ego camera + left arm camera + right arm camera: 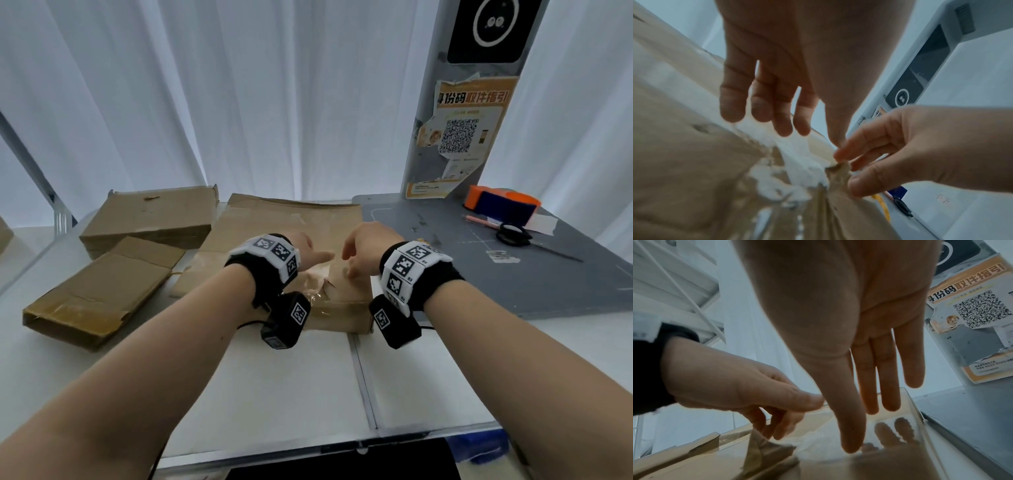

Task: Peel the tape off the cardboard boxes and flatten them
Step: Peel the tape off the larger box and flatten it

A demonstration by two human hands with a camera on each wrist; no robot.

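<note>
A flattened brown cardboard box (291,222) lies in the middle of the white table. Clear tape (313,286) is crumpled and partly lifted near its front edge. Both hands hover over that spot. My left hand (315,257) hangs above the tape (797,165) with loose fingers (777,113) and holds nothing that I can make out. My right hand (352,267) reaches down beside it. In the left wrist view its fingertips (840,154) and thumb pinch a torn edge where the tape meets the cardboard. The right wrist view shows my right thumb (849,434) touching glossy tape (890,431).
Two more cardboard boxes sit at the left, one at the back (150,219) and one nearer (99,291). On the grey mat (513,274) at the right lie scissors (513,234), a pink pen (481,221) and an orange and blue block (500,205). A grey kiosk post (421,154) stands behind.
</note>
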